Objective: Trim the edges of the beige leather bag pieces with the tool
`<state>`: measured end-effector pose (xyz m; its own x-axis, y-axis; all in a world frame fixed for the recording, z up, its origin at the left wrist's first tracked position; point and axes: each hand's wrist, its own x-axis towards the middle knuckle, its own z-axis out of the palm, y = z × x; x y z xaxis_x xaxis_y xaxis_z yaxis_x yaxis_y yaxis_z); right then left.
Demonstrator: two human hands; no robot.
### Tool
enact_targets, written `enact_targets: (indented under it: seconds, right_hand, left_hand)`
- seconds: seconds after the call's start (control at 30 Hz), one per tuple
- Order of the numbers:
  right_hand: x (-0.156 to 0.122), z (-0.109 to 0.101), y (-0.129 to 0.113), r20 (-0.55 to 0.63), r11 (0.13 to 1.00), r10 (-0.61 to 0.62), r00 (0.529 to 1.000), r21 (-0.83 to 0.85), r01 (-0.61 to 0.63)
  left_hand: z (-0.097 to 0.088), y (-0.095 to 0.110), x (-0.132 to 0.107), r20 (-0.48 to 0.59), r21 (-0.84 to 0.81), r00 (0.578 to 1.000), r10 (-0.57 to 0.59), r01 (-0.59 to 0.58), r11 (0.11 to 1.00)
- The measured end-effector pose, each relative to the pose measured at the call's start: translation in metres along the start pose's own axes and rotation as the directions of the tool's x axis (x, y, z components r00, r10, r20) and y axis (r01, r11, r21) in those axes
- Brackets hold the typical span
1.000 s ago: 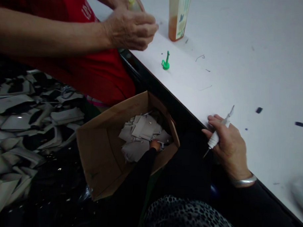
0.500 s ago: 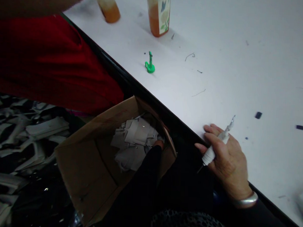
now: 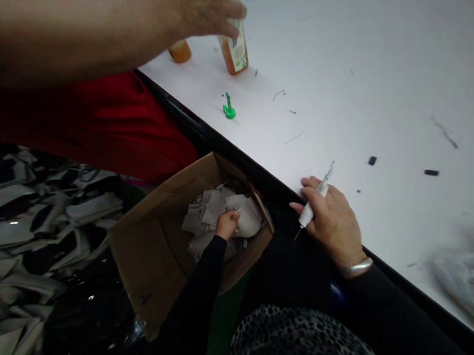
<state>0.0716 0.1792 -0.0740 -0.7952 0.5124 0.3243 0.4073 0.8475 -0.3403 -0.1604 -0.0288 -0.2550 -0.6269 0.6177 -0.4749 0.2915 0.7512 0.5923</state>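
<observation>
Down in the cardboard box (image 3: pixel 141 257), my left hand (image 3: pixel 227 225) pinches a pale grey flat piece (image 3: pixel 245 211) between thumb and fingers. More loose grey pieces (image 3: pixel 198 223) lie in a heap around and under it. At the table edge rests my right hand (image 3: pixel 331 222), its fingers curled around a slim white pen-like tool (image 3: pixel 309 211). That tool has a narrow silvery tip pointing up and away and a thin dark spike at its lower end. Its exact kind is unclear.
Another person's hand (image 3: pixel 211 13) grips a bottle of orange liquid (image 3: pixel 235 58); a second bottle (image 3: pixel 181 51) is beside it. A green stemmed holder (image 3: pixel 229 111), dark bits (image 3: pixel 372 160) and threads lie on the white table (image 3: pixel 359 109). Grey scraps (image 3: pixel 92 206) cover the lower left. Clear plastic (image 3: pixel 459 273) sits right.
My left hand has come up from among the pieces with a grey piece in its fingers. A co-worker's hand has reached onto the bottle. The right hand keeps its tool.
</observation>
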Motion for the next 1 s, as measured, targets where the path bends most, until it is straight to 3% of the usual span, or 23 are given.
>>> enact_targets:
  seconds: [0.13,0.23,0.37,0.43,0.5,0.6,0.7,0.77,0.8,0.93,1.0]
  right_hand:
    - [-0.001,0.002,-0.001,-0.023,1.000,-0.004,1.000,0.009,0.004]
    - [-0.002,0.004,0.002,-0.048,0.998,-0.021,0.999,0.054,0.024]
    - [-0.005,-0.004,-0.002,-0.110,0.960,0.112,0.988,0.269,-0.079]
    - [-0.011,-0.021,-0.013,-0.162,0.883,0.228,0.960,0.450,-0.133]
    - [-0.021,-0.049,-0.033,-0.185,0.785,0.274,0.944,0.610,-0.108]
    - [-0.043,-0.102,-0.068,-0.187,0.690,0.147,0.971,0.723,0.035]
    - [-0.070,-0.152,-0.098,-0.220,0.716,-0.016,0.975,0.679,0.165]
    - [-0.090,-0.178,-0.111,-0.196,0.794,-0.085,0.977,0.579,0.185]
    - [-0.100,-0.187,-0.116,-0.176,0.832,-0.096,0.980,0.527,0.176]
    - [-0.139,-0.210,-0.124,-0.149,0.930,-0.045,0.988,0.356,0.096]
    - [-0.155,-0.216,-0.124,-0.184,0.961,-0.015,0.983,0.268,0.065]
  left_hand:
    - [-0.037,0.038,-0.059,-0.104,0.140,0.968,0.230,-0.215,0.967]
    - [-0.080,0.062,-0.100,-0.212,0.256,0.896,0.390,-0.335,0.907]
    - [-0.158,0.094,-0.150,-0.295,0.387,0.643,0.707,-0.597,0.703]
    - [-0.196,0.113,-0.176,-0.222,0.354,0.530,0.819,-0.738,0.574]
    - [-0.225,0.135,-0.201,-0.085,0.239,0.413,0.907,-0.875,0.421]
    - [-0.244,0.169,-0.231,-0.049,0.010,0.241,0.969,-0.970,0.242]
    - [-0.237,0.201,-0.254,-0.024,-0.161,0.131,0.991,-0.979,0.125]
    - [-0.224,0.221,-0.269,-0.003,-0.258,0.098,0.995,-0.962,0.094]
    - [-0.216,0.230,-0.277,-0.018,-0.301,0.111,0.994,-0.948,0.101]
    - [-0.183,0.262,-0.302,-0.105,-0.459,0.270,0.957,-0.867,0.194]
    - [-0.170,0.272,-0.309,-0.079,-0.530,0.279,0.957,-0.825,0.197]
